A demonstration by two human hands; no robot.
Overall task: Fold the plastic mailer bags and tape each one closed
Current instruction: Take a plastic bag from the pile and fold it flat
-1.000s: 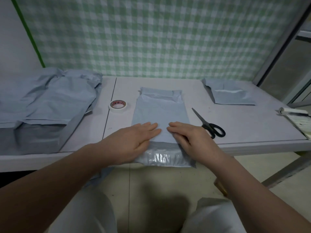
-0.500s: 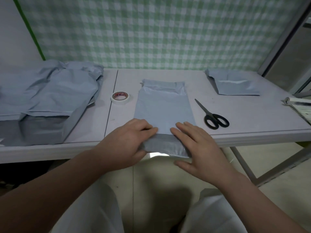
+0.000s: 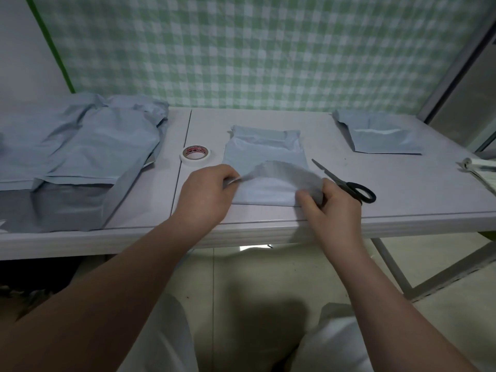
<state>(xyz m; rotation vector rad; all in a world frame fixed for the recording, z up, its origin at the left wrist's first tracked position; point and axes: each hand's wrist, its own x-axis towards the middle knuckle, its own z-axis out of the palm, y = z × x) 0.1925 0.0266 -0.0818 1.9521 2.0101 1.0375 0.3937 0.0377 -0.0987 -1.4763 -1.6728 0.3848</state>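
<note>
Grey-blue plastic mailer bag [image 3: 264,157] flat at centre of frame on pale grey table [image 3: 402,183], near end lifted and curled back over itself in an arch. Left hand [image 3: 206,194] pinching left corner of raised flap, fingers closed on plastic. Right hand [image 3: 335,208] pinching right corner of same flap, fingers closed on plastic, just left of scissor handles. Far end of bag already folded over, crumpled edge toward checked wall. Flap blurred, exact crease line not readable.

White roll of tape with red-printed core [image 3: 195,156] lying flat left of bag, close beside but apart, just above left hand. Black-handled scissors [image 3: 346,183] lying right of bag, blades closed and pointing up-left toward bag's right edge, handles toward lower right.

Heap of unfolded grey-blue mailers [image 3: 80,157] spread across left of frame, draped over table's near edge. One folded grey-blue mailer [image 3: 381,135] upper right of table, well apart from hands. Pale rolled papers [image 3: 480,169] at far right edge, partly cut off. Green-and-white checked cloth [image 3: 255,49] covering wall behind table. Both bare forearms entering from bottom of frame.
</note>
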